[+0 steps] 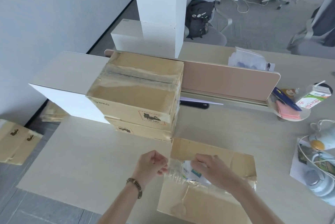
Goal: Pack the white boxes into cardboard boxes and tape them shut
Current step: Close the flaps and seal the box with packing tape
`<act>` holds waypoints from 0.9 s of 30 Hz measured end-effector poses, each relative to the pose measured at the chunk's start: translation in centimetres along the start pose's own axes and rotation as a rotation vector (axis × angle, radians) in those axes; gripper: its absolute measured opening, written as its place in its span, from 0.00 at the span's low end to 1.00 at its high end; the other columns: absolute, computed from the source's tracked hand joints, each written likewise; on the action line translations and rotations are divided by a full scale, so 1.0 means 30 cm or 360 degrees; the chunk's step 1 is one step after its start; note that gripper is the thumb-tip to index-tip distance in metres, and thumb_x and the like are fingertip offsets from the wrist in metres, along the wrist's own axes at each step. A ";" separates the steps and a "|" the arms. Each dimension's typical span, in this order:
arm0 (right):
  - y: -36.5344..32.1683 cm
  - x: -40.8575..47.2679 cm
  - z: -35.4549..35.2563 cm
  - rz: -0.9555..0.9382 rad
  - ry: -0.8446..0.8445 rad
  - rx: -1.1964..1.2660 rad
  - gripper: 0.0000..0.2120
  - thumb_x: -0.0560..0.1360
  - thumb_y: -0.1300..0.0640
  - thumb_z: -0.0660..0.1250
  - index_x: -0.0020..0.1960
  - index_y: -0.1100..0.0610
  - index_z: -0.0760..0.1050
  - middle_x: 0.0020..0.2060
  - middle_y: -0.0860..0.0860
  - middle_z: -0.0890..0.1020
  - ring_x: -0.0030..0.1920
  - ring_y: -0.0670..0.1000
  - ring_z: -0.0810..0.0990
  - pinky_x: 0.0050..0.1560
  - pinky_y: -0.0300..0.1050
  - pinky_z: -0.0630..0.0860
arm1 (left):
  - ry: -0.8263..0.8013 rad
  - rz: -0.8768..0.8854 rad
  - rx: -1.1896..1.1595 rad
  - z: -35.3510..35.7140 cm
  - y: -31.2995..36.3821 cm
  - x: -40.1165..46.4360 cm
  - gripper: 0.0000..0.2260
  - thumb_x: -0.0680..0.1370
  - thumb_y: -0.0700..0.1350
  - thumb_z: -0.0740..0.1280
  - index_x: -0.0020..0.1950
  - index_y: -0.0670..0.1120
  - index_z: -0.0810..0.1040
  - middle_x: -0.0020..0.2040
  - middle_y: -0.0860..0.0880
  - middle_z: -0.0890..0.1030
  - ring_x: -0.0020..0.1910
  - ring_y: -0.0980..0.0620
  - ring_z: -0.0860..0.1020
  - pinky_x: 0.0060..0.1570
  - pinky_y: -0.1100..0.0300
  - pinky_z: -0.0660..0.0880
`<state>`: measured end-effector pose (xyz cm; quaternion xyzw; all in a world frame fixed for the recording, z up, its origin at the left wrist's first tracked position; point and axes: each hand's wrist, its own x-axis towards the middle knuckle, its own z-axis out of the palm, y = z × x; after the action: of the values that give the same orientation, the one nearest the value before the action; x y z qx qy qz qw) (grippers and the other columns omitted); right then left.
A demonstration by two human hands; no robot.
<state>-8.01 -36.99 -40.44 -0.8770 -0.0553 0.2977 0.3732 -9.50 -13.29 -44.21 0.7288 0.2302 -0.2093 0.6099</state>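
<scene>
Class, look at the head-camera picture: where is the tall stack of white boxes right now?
The stack of white boxes stands at top centre, behind the two stacked taped cardboard boxes, left of the black backpack.

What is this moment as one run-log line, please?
left hand: pinches tape end | right hand: holds tape roll | cardboard box: under hands | stacked taped boxes: behind

I'm seeing both forearms bare, no sleeves in view. A beaded bracelet (135, 187), brown and dark beads, circles the wrist behind the left hand (151, 165). The right hand (211, 166) wears nothing, no rings visible.
</scene>
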 end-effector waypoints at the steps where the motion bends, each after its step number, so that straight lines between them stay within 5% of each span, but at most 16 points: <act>1: -0.007 0.001 0.020 0.0005 0.0016 -0.0032 0.15 0.78 0.44 0.60 0.34 0.48 0.68 0.28 0.45 0.71 0.32 0.44 0.66 0.36 0.44 0.64 | -0.0008 -0.0012 0.0007 -0.011 -0.009 0.003 0.03 0.76 0.36 0.71 0.45 0.37 0.79 0.37 0.43 0.85 0.36 0.49 0.84 0.38 0.59 0.80; 8: -0.021 0.040 0.102 -0.0015 0.0224 -0.0146 0.21 0.76 0.39 0.63 0.37 0.56 0.64 0.27 0.47 0.65 0.30 0.46 0.62 0.31 0.40 0.59 | 0.0005 -0.0082 -0.0078 -0.041 -0.064 0.040 0.07 0.75 0.37 0.73 0.43 0.34 0.78 0.34 0.42 0.83 0.32 0.49 0.79 0.34 0.59 0.76; 16: -0.011 0.070 0.138 0.0170 0.0313 0.0145 0.25 0.70 0.48 0.74 0.24 0.50 0.61 0.22 0.44 0.62 0.25 0.45 0.60 0.26 0.35 0.58 | -0.0083 -0.0069 -0.0006 -0.052 -0.115 0.097 0.08 0.75 0.39 0.74 0.40 0.38 0.78 0.33 0.43 0.83 0.31 0.50 0.79 0.32 0.60 0.75; 22: 0.036 0.057 0.140 0.0029 0.0226 0.0371 0.31 0.72 0.28 0.60 0.30 0.56 0.63 0.27 0.48 0.63 0.30 0.48 0.61 0.33 0.45 0.55 | -0.0065 -0.0084 -0.0017 -0.072 -0.140 0.139 0.08 0.76 0.38 0.73 0.40 0.38 0.77 0.32 0.43 0.83 0.31 0.51 0.81 0.33 0.60 0.76; 27: 0.018 0.053 0.099 0.0046 0.0280 -0.0031 0.28 0.75 0.38 0.65 0.26 0.52 0.59 0.24 0.46 0.58 0.28 0.47 0.58 0.31 0.42 0.54 | -0.0073 -0.0034 0.0069 -0.110 -0.158 0.152 0.08 0.76 0.39 0.73 0.40 0.39 0.78 0.33 0.43 0.84 0.32 0.51 0.81 0.35 0.60 0.78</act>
<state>-8.45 -35.01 -43.21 -0.9039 -0.0126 0.2244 0.3638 -8.55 -8.96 -50.07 0.7343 0.2195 -0.2374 0.5969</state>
